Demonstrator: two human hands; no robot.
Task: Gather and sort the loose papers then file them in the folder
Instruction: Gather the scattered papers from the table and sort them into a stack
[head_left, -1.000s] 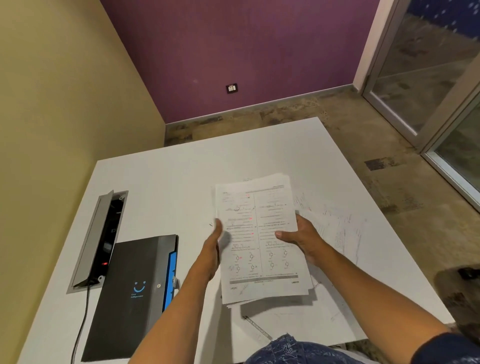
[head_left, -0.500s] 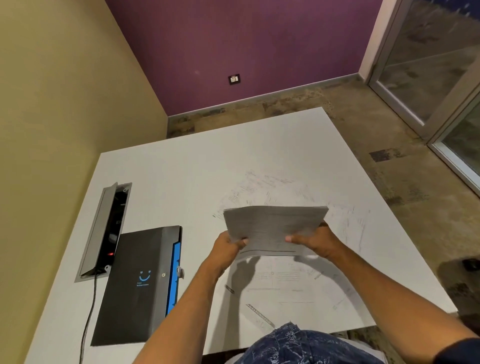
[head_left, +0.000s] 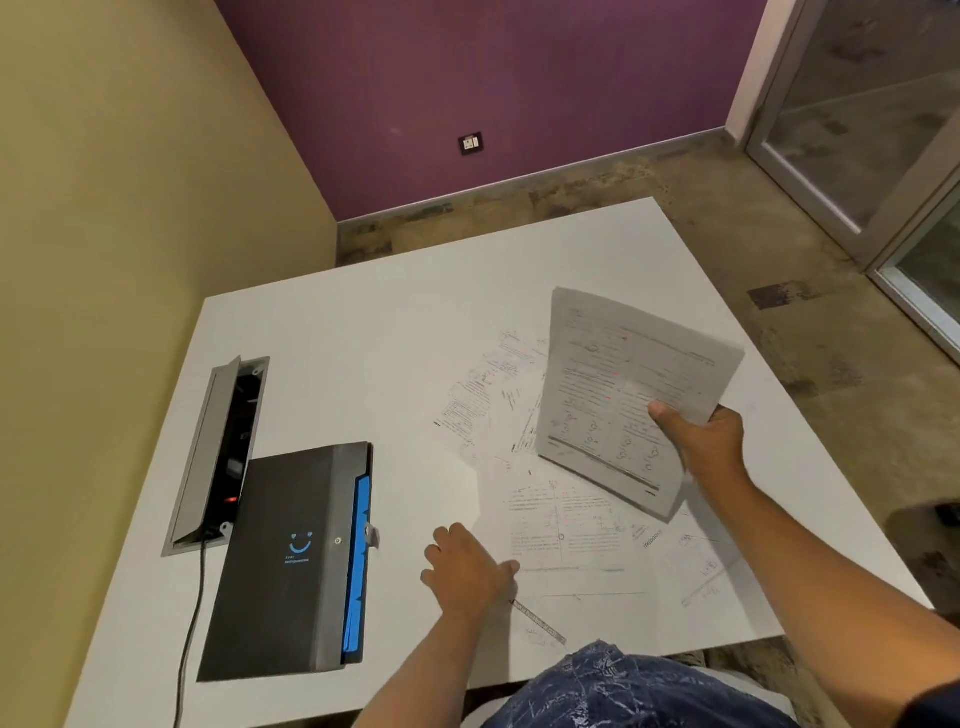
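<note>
On white surface (head_left: 337, 338): one dark folder (head_left: 291, 561); several loose papers (head_left: 561, 525), left hand (head_left: 467, 569) flat on them; one stack (head_left: 623, 395) pinched by right hand (head_left: 701, 436)

You have two hands in view, your left hand (head_left: 470, 569) low over the table (head_left: 322, 353) and your right hand (head_left: 704, 434) up with one stack of papers (head_left: 623, 395), though you can't tell how many sheets it holds. Loose sheets (head_left: 563, 530) lie spread on that one table, perhaps five or six, their overlapping edges too faint to count surely. You also have one black folder (head_left: 291, 561), one open cable box (head_left: 218, 452) with one cord (head_left: 189, 623), and one wall socket (head_left: 470, 143).
</note>
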